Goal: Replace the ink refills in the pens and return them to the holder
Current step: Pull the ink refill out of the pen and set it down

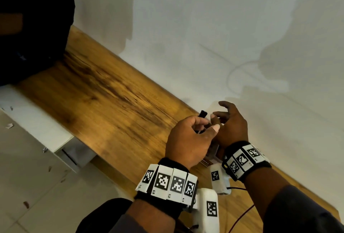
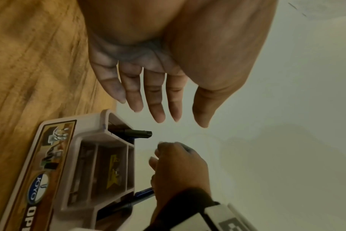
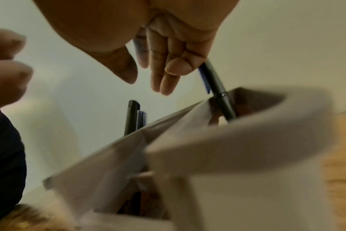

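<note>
A beige plastic pen holder point(image 2: 73, 140) with several compartments and a printed label stands on the wooden table by the wall; the head view hides most of it under my hands. A black pen point(image 2: 136, 133) point(image 3: 131, 117) sticks out of one end compartment. My right hand point(image 1: 230, 121) point(image 3: 162, 62) grips a dark pen with a blue clip point(image 3: 217, 87) point(image 2: 142, 193), whose lower end is inside the opposite end compartment. My left hand point(image 1: 186, 139) point(image 2: 158, 96) hovers just above the holder point(image 3: 247, 140), fingers nearly straight, holding nothing.
The wooden tabletop point(image 1: 104, 98) runs along a white wall point(image 1: 223, 27) right behind the holder. A dark bulky object point(image 1: 28, 27) sits at the table's far left end. A red cable point(image 1: 242, 217) lies by my right forearm. White cabinet and tiled floor are at the left.
</note>
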Action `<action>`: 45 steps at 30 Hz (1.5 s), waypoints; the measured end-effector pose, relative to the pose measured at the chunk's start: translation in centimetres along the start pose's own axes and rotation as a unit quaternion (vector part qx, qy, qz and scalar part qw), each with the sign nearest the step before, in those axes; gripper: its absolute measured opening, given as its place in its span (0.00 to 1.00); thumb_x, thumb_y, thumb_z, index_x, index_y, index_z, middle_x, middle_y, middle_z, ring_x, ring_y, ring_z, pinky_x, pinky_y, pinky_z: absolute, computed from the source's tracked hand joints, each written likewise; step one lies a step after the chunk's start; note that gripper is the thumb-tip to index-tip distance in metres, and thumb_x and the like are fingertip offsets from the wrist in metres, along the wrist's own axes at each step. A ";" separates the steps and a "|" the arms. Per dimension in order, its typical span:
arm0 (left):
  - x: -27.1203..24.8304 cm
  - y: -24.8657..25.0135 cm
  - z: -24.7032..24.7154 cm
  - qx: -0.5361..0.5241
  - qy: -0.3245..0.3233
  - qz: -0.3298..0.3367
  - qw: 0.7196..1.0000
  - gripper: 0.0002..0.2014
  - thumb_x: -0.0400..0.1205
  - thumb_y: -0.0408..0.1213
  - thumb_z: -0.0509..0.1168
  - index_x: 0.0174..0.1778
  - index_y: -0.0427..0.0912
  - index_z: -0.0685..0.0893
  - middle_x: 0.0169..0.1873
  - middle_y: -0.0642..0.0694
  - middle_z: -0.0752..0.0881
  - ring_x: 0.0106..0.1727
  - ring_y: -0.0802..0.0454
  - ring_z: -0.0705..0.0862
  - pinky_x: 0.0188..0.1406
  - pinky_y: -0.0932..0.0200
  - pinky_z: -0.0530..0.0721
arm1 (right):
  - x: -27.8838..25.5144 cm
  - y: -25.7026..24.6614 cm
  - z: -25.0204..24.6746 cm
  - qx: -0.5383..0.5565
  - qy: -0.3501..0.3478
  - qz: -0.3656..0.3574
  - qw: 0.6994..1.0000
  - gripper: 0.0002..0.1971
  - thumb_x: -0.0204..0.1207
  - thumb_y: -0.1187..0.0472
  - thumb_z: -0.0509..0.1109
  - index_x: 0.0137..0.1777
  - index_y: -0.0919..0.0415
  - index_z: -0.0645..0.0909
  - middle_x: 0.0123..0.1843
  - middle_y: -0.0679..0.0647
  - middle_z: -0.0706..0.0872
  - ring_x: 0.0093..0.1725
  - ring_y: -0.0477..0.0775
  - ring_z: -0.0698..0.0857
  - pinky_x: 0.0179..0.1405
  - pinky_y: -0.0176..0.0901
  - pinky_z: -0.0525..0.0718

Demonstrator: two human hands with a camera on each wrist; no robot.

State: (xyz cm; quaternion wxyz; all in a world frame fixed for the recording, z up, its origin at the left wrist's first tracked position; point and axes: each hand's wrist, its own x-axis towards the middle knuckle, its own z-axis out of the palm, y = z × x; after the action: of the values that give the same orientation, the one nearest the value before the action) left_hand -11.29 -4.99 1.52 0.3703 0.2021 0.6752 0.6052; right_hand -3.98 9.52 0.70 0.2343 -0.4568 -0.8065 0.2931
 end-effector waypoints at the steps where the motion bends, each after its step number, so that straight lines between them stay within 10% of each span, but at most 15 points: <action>1: 0.0 0.0 0.0 0.001 -0.001 0.003 1.000 0.14 0.79 0.54 0.76 0.58 0.57 0.89 0.53 0.60 0.88 0.58 0.63 0.85 0.58 0.60 0.88 | 0.2 0.2 -0.3 -0.019 0.016 -0.007 1.000 0.21 0.78 0.58 0.75 0.69 0.47 0.77 0.50 0.44 0.88 0.47 0.44 0.88 0.48 0.38 0.81; 9: -0.5 0.3 0.7 0.023 -0.025 0.011 0.999 0.16 0.80 0.53 0.75 0.62 0.57 0.86 0.54 0.59 0.88 0.57 0.61 0.86 0.50 0.64 0.86 | -0.4 3.7 -2.7 -0.202 0.005 -0.002 0.979 0.19 0.76 0.55 0.73 0.67 0.52 0.82 0.67 0.54 0.85 0.68 0.58 0.82 0.67 0.50 0.79; 16: -1.0 0.1 2.2 0.077 -0.041 0.024 0.996 0.16 0.80 0.53 0.75 0.62 0.56 0.86 0.52 0.57 0.89 0.55 0.61 0.86 0.52 0.59 0.88 | -2.1 5.2 -4.8 -0.164 -0.027 0.030 0.986 0.10 0.80 0.61 0.72 0.58 0.51 0.86 0.55 0.51 0.90 0.47 0.48 0.82 0.49 0.38 0.76; 25: -2.8 -0.6 6.5 0.141 -0.128 0.076 0.979 0.13 0.79 0.53 0.76 0.57 0.58 0.87 0.49 0.60 0.89 0.52 0.64 0.87 0.55 0.56 0.88 | -7.6 5.6 -11.6 0.018 0.127 0.004 0.992 0.06 0.77 0.61 0.76 0.50 0.50 0.87 0.43 0.40 0.89 0.42 0.34 0.87 0.39 0.17 0.77; 34: -5.8 -2.9 12.0 0.326 -0.274 0.223 0.877 0.16 0.85 0.56 0.67 0.68 0.61 0.84 0.64 0.64 0.86 0.65 0.65 0.83 0.64 0.57 0.83 | -17.3 11.8 -14.8 0.220 0.137 0.120 0.958 0.09 0.77 0.66 0.76 0.46 0.49 0.86 0.38 0.50 0.92 0.40 0.52 0.92 0.41 0.49 0.90; 39: -6.8 -4.4 15.2 0.351 -0.313 0.212 0.857 0.12 0.88 0.53 0.65 0.62 0.61 0.91 0.43 0.60 0.93 0.43 0.59 0.88 0.44 0.48 0.88 | -18.9 14.3 -15.6 0.297 0.125 0.151 0.935 0.08 0.78 0.70 0.74 0.48 0.55 0.86 0.39 0.49 0.91 0.41 0.50 0.93 0.43 0.42 0.91; 45: -6.4 -4.7 17.8 0.442 -0.279 0.202 0.828 0.11 0.85 0.56 0.67 0.59 0.66 0.92 0.45 0.62 0.95 0.42 0.63 0.88 0.41 0.59 0.86 | -18.2 17.6 -15.5 0.236 0.040 0.176 0.955 0.02 0.81 0.63 0.73 0.48 0.55 0.86 0.38 0.56 0.90 0.34 0.48 0.88 0.33 0.33 0.84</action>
State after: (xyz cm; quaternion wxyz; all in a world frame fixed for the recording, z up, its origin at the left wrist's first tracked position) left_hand 6.86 1.42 -1.30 0.2835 0.6365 0.6825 0.2207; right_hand 25.22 4.86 -2.24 0.3127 -0.5344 -0.6112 0.4930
